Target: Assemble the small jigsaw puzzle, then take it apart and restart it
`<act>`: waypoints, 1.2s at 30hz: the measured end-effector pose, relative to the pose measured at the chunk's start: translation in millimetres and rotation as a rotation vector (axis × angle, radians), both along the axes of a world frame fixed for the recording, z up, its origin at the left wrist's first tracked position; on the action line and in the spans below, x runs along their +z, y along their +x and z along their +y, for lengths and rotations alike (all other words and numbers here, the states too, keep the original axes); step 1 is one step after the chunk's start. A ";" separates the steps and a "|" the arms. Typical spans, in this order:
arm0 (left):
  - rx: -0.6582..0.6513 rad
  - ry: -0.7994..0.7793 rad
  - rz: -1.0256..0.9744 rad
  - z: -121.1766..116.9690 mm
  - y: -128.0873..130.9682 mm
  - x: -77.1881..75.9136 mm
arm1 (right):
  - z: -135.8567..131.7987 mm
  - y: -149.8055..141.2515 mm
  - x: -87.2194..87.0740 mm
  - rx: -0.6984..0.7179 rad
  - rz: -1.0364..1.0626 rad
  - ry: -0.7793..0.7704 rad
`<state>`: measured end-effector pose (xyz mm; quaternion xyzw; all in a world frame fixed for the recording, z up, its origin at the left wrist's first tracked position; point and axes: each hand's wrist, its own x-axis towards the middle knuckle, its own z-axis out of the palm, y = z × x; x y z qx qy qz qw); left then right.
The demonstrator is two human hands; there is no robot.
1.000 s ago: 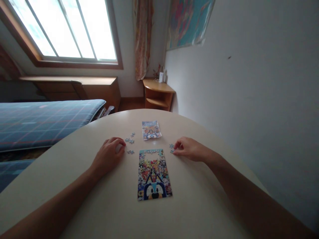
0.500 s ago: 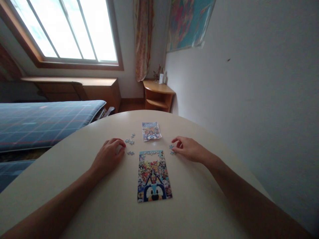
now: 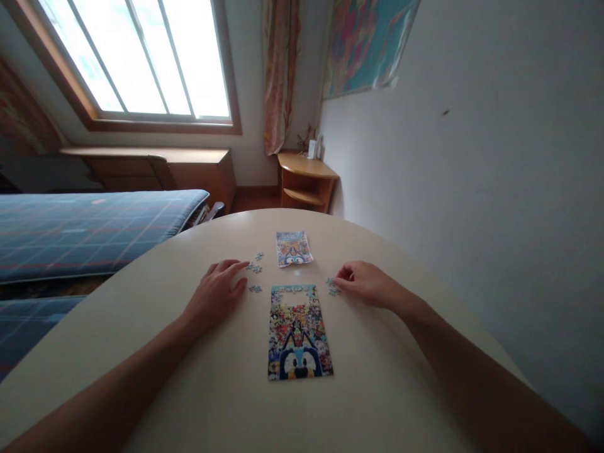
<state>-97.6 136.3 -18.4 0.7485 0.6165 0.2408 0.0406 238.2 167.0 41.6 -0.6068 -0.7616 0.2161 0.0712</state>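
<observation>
A jigsaw puzzle [image 3: 301, 336] with a blue cartoon dog lies flat on the table, with a gap near its top. To its left, my left hand [image 3: 221, 289] is open, index finger stretched to a small group of loose puzzle pieces [image 3: 256, 268]. A single piece [image 3: 255, 289] lies just beside its thumb. On the other side my right hand [image 3: 363, 283] has thumb and fingers closed at the edge of a puzzle piece [image 3: 329, 281]; the fingertips partly hide the contact. Another piece [image 3: 335, 291] lies just below that one.
A creased picture sheet [image 3: 293, 249] with the same design lies beyond the puzzle on the round, cream table [image 3: 236, 402]. A plaid mattress [image 3: 108, 226] stands past the table's left edge. The wall [image 3: 495, 220] runs along the right, and a corner shelf [image 3: 309, 167] stands behind.
My left index finger has stretched out towards the loose pieces. My right thumb and fingers have drawn together at a piece. The whole view has shifted slightly.
</observation>
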 end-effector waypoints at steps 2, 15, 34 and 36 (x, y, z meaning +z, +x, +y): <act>0.004 -0.003 0.000 -0.2 0.5 0.1 | 0.0 4.4 2.9 0.013 0.017 -0.045; -0.004 0.005 -0.016 1.3 -1.6 -1.5 | 0.3 9.1 2.3 0.170 0.036 -0.098; -0.013 0.008 -0.008 -4.0 3.3 4.9 | -5.1 3.6 4.5 0.176 0.045 -0.085; -0.018 0.008 -0.010 -4.0 2.8 5.0 | -4.7 3.5 2.8 0.175 0.068 -0.094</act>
